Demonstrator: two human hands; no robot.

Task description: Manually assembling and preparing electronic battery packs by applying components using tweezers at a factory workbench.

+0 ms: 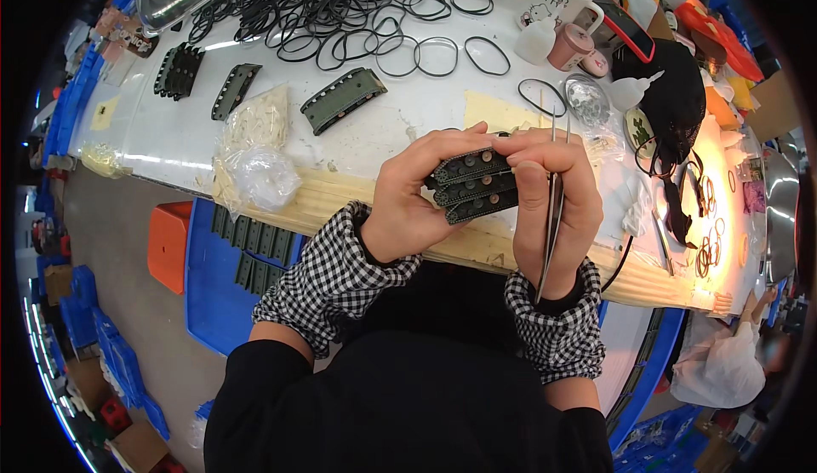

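A dark green ridged block (478, 187), with rows of small round studs, is held over the table's front edge. My left hand (410, 194) is closed round its left end. A pair of metal tweezers (553, 226) lies against my right hand (568, 179), held in its fingers with the tips pointing away from me. The right thumb and fingertips also touch the block's right end. What lies under the right fingertips is hidden. Farther left on the table rest similar green blocks, one curved block (345, 100), a narrower one (236, 91) and another (178, 71).
Many black rubber rings (289, 5) are heaped at the back. A clear plastic bag (255, 154) sits at the table edge. A white mug (557, 0), pink jar (570, 45) and lit lamp area crowd the right. Below left, a blue crate (204, 303) holds green strips.
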